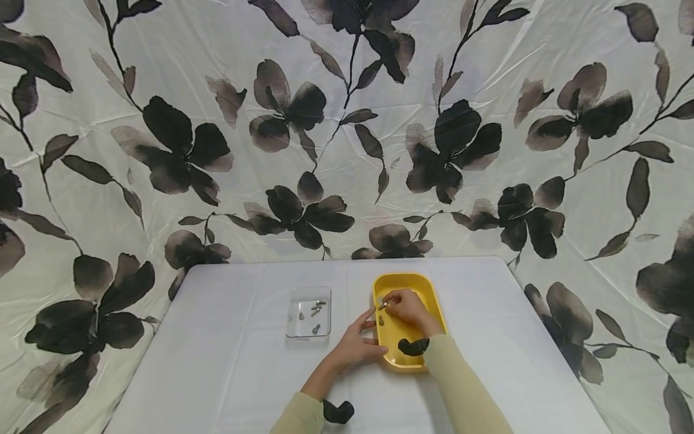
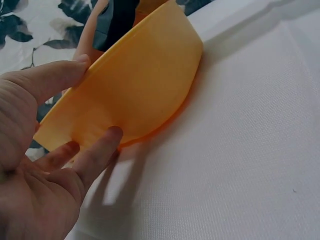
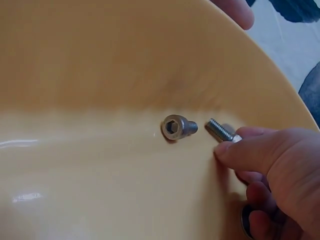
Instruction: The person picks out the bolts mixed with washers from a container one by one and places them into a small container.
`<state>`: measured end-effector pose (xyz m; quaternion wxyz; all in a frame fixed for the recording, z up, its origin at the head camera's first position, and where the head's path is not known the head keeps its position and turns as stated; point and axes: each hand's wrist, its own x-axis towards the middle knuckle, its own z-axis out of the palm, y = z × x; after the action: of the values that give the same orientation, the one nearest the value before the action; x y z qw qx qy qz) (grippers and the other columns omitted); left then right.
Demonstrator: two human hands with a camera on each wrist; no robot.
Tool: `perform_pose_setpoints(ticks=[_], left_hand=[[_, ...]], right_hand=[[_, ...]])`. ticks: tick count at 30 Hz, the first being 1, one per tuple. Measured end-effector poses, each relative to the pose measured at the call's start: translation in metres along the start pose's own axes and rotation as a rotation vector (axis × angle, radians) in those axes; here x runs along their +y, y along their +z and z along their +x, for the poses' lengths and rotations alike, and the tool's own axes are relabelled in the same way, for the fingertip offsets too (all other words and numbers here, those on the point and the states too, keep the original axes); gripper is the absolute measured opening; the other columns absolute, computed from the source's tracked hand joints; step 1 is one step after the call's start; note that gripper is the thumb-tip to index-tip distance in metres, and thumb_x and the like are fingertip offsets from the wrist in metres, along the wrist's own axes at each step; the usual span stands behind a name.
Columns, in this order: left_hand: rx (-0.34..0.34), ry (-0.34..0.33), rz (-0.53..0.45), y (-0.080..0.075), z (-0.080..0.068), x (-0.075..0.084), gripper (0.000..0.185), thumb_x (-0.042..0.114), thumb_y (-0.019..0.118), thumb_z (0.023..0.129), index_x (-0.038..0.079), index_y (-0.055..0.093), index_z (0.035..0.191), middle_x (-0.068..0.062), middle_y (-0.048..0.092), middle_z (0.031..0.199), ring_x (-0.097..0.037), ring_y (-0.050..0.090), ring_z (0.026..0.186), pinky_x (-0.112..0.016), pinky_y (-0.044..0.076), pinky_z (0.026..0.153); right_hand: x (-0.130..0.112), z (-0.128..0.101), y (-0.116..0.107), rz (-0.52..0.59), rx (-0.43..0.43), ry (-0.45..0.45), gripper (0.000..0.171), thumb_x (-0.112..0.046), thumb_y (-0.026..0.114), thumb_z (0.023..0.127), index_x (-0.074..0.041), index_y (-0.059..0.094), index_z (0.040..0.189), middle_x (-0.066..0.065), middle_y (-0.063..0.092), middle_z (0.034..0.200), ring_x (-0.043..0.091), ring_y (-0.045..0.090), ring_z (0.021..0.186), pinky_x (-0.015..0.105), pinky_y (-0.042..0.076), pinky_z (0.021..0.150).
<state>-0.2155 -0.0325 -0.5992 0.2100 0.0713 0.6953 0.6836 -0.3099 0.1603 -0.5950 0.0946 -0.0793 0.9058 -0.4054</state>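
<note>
Over the yellow tray (image 1: 434, 301) our right hand (image 1: 403, 306) pinches a bolt (image 3: 220, 131), apparently lifting it, while our left hand (image 1: 355, 346), fingers spread, steadies the rim; next, carry it clear.

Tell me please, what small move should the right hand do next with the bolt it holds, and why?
Probably lift the bolt clear of the yellow tray. The right hand already pinches it between its fingers, the threaded end sticking out, while another bolt lies loose beside it. The left hand steadies the tray's edge, and the clear tray alongside already holds bolts.
</note>
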Motion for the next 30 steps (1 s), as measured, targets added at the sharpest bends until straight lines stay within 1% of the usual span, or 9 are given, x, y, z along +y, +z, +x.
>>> perform_pose_setpoints(ticks=[5, 9, 14, 20, 22, 25, 30], left_hand=[[0.0, -0.007, -0.014, 0.0, -0.001, 0.002, 0.101, 0.003, 0.082, 0.076, 0.026, 0.024, 0.155, -0.019, 0.035, 0.147, -0.034, 0.06, 0.11, -0.036, 0.057, 0.081], [-0.004, -0.007, -0.023, 0.0, -0.002, 0.003, 0.101, 0.002, 0.081, 0.076, 0.026, 0.023, 0.155, -0.02, 0.035, 0.148, -0.034, 0.06, 0.111, -0.036, 0.057, 0.081], [-0.01, -0.012, -0.017, 0.0, -0.002, 0.002, 0.101, 0.003, 0.082, 0.076, 0.027, 0.024, 0.155, -0.02, 0.034, 0.148, -0.033, 0.06, 0.111, -0.037, 0.057, 0.082], [-0.015, -0.012, 0.008, 0.0, -0.003, 0.004, 0.101, 0.005, 0.082, 0.077, 0.026, 0.023, 0.155, -0.02, 0.036, 0.147, -0.035, 0.06, 0.111, -0.039, 0.056, 0.083], [-0.008, -0.008, 0.035, -0.001, -0.003, 0.006, 0.1, 0.006, 0.082, 0.078, 0.025, 0.022, 0.156, -0.019, 0.038, 0.146, -0.034, 0.06, 0.11, -0.039, 0.057, 0.081], [0.009, 0.016, 0.104, -0.006, -0.004, 0.01, 0.097, 0.009, 0.08, 0.08, 0.022, 0.022, 0.156, -0.02, 0.04, 0.143, -0.034, 0.059, 0.111, -0.04, 0.057, 0.079], [0.048, 0.077, 0.252, -0.022, -0.007, 0.02, 0.085, 0.015, 0.079, 0.082, 0.019, 0.032, 0.153, -0.023, 0.044, 0.14, -0.038, 0.058, 0.112, -0.04, 0.057, 0.078]], right_hand=[[-0.001, 0.001, 0.0, -0.038, 0.013, -0.002, 0.011, -0.009, 0.075, 0.084, -0.012, 0.074, 0.094, 0.0, 0.059, 0.073, 0.017, 0.052, 0.068, 0.027, 0.045, 0.061], [0.001, 0.003, 0.001, -0.043, 0.007, 0.005, 0.01, -0.01, 0.075, 0.084, -0.013, 0.074, 0.094, 0.0, 0.06, 0.075, 0.017, 0.053, 0.07, 0.027, 0.045, 0.063], [0.003, 0.005, 0.002, -0.051, 0.002, 0.014, 0.006, -0.011, 0.076, 0.084, -0.016, 0.074, 0.088, -0.001, 0.059, 0.073, 0.017, 0.053, 0.07, 0.027, 0.044, 0.064], [0.005, 0.003, 0.0, -0.046, 0.007, -0.023, 0.005, -0.012, 0.077, 0.083, -0.014, 0.073, 0.085, -0.003, 0.057, 0.071, 0.014, 0.052, 0.067, 0.025, 0.043, 0.062], [0.004, 0.002, -0.001, -0.017, 0.006, -0.022, 0.005, -0.011, 0.077, 0.083, -0.012, 0.073, 0.086, -0.002, 0.059, 0.072, 0.014, 0.053, 0.067, 0.024, 0.044, 0.061], [0.002, 0.001, -0.004, 0.035, 0.004, -0.008, 0.006, -0.01, 0.077, 0.083, -0.009, 0.074, 0.088, -0.001, 0.062, 0.074, 0.015, 0.055, 0.068, 0.024, 0.047, 0.061], [-0.004, 0.0, -0.011, 0.073, 0.023, 0.025, 0.01, -0.011, 0.076, 0.085, -0.005, 0.074, 0.093, 0.002, 0.065, 0.078, 0.016, 0.055, 0.066, 0.025, 0.049, 0.059]])
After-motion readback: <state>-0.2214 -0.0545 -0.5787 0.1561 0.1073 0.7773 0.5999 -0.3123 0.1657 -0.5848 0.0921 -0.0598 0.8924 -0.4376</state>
